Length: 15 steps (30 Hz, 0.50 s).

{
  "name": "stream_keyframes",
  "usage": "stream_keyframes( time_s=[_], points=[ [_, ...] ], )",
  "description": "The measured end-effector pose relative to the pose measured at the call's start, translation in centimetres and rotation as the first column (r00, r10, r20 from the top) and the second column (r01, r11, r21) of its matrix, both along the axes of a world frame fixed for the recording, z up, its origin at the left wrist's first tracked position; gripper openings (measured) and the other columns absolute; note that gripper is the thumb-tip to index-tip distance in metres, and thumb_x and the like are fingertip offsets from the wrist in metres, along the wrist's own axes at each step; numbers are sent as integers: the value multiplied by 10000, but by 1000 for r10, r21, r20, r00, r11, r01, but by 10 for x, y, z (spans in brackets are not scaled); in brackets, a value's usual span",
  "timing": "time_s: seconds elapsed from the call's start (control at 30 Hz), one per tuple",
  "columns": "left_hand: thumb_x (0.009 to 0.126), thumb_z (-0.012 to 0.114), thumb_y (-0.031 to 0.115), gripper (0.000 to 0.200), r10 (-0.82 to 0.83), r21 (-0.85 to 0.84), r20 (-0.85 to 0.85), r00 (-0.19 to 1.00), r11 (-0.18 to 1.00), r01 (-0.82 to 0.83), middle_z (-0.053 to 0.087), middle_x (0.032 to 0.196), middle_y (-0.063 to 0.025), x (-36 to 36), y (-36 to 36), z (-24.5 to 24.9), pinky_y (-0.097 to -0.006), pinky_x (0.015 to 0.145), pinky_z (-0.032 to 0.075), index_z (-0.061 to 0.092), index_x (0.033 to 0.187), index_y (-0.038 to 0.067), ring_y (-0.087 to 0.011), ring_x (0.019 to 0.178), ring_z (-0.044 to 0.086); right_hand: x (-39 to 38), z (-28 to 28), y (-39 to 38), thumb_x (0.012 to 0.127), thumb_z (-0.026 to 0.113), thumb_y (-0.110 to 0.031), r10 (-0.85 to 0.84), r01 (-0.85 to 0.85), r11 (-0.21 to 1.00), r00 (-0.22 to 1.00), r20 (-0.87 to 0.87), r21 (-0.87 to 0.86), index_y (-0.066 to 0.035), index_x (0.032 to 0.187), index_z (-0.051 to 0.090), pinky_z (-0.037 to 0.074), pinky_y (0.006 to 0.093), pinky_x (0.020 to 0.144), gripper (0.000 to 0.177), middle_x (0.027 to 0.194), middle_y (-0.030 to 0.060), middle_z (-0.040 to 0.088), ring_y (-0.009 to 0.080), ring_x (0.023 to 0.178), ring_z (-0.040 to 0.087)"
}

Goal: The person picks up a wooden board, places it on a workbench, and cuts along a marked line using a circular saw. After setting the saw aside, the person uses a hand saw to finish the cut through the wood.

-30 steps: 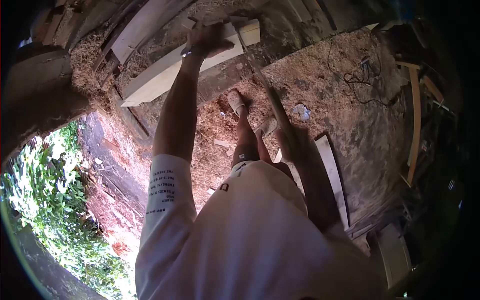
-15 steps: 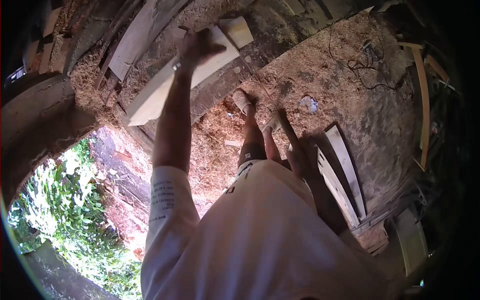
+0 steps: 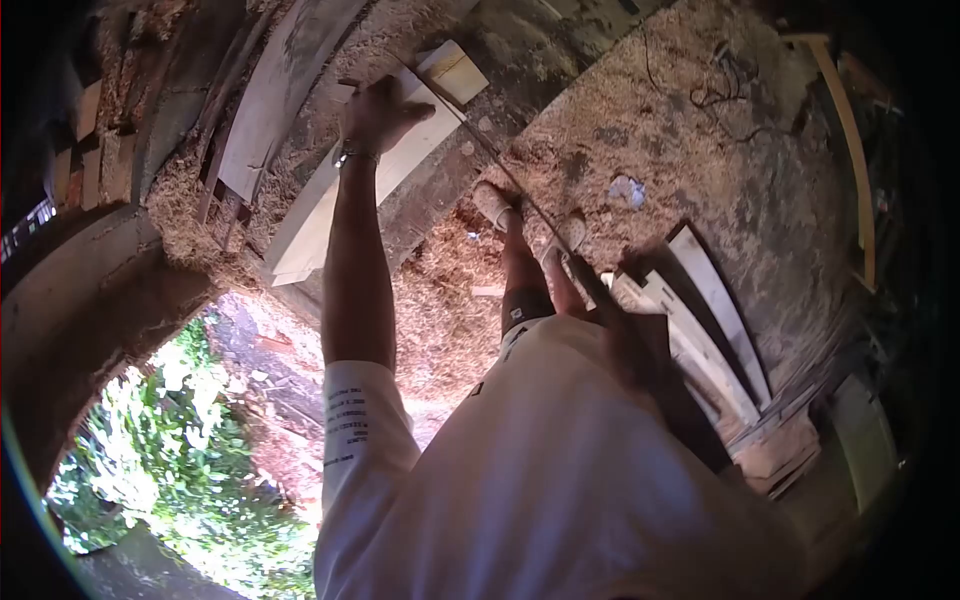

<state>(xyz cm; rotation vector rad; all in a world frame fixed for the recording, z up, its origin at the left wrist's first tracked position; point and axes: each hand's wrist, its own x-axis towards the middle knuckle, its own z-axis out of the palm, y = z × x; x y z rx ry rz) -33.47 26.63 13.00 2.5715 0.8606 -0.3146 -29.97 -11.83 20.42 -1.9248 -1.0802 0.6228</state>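
Note:
A pale wooden board (image 3: 345, 205) lies slanted on a larger dark timber surface (image 3: 430, 195). My left hand (image 3: 378, 118) grips it near its far end, thumb spread to the right, some fingers hidden. Just right of that hand, the thin blade of a handsaw (image 3: 515, 185) crosses the board, and a short end section (image 3: 455, 73) shows beyond the blade. Close to my body, my right hand (image 3: 628, 335) is closed around the saw's handle; its fingers are dark and hard to separate.
Loose planks (image 3: 715, 310) lie to the right of my legs. Wood shavings (image 3: 440, 290) cover the ground around my sandalled feet (image 3: 492, 205). A dark cable (image 3: 715, 95) curls at upper right near crumpled pale litter (image 3: 628, 190). More boards (image 3: 265, 110) lie at upper left.
My right hand has pulled the saw back toward my body, so more blade shows between board and handle. My left hand stays on the board. The whole view has shifted slightly.

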Motion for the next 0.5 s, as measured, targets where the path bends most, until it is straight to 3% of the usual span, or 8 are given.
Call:
stream_keyframes(
  time_s=[0.07, 0.1, 0.13, 0.2, 0.23, 0.3, 0.33, 0.5],
  points=[
    [727, 769, 556, 602, -18, 113, 64, 998, 994, 11, 714, 961, -203, -4, -24, 1, -487, 757, 551, 637, 1041, 60, -390, 894, 699, 1, -21, 20, 927, 611, -186, -12, 10, 997, 999, 33, 72, -54, 1295, 613, 455, 351, 486, 391, 692, 111, 622, 182, 529, 579],
    [742, 755, 558, 596, -34, 169, 93, 995, 986, 18, 714, 974, -206, -7, -38, 3, -499, 752, 554, 630, 1051, 64, -398, 902, 698, 18, -46, 79, 916, 607, -174, 0, -5, 987, 1000, 30, 163, -60, 1293, 610, 465, 355, 481, 394, 669, 117, 617, 209, 509, 580],
    [729, 738, 599, 673, 54, 153, -47, 997, 987, -46, 715, 1056, -208, -5, -47, 9, -513, 810, 556, 631, 1184, 116, -395, 964, 693, 32, -60, 125, 905, 603, -162, 9, -11, 977, 1000, 9, 212, -66, 1292, 607, 474, 360, 476, 398, 645, 123, 612, 235, 490, 580],
    [734, 725, 623, 703, 74, 134, 1, 997, 988, -73, 711, 1082, -210, -3, -42, 0, -525, 813, 556, 619, 1212, 118, -404, 974, 692, 46, -57, 152, 870, 607, -160, 13, 6, 984, 994, -110, 177, -93, 1329, 572, 508, 404, 500, 466, 666, 159, 626, 294, 499, 602],
    [736, 719, 635, 718, 78, 116, 21, 997, 990, -80, 709, 1094, -211, -5, -41, -3, -530, 814, 556, 613, 1225, 119, -409, 978, 692, 43, -49, 146, 846, 615, -171, -3, 27, 991, 983, -184, 130, -114, 1368, 541, 533, 444, 529, 531, 710, 189, 645, 327, 528, 623],
    [719, 726, 652, 744, 10, 159, 41, 999, 987, -16, 711, 1095, -199, -9, -30, -11, -537, 820, 555, 614, 1221, 115, -411, 981, 692, 26, -42, 113, 917, 603, -178, -55, 68, 959, 997, -56, 276, -114, 1390, 546, 473, 363, 487, 481, 661, 119, 637, 239, 492, 599],
    [711, 735, 646, 741, -22, 164, 40, 999, 986, 15, 712, 1093, -197, -8, -20, -14, -531, 826, 555, 619, 1209, 109, -407, 985, 692, 14, -39, 59, 854, 628, -180, 72, -81, 995, 986, -148, -52, -76, 1471, 402, 567, 454, 616, 665, 828, 258, 664, 361, 664, 677],
    [685, 765, 597, 661, -45, 3, 53, 998, 999, 45, 708, 1069, -216, 1, 10, -15, -489, 854, 551, 658, 1063, 66, -402, 997, 687, -7, -3, -63, 869, 619, -128, 30, -36, 997, 995, -93, -67, -108, 1492, 404, 536, 425, 548, 660, 777, 191, 651, 306, 579, 628]
  ],
)
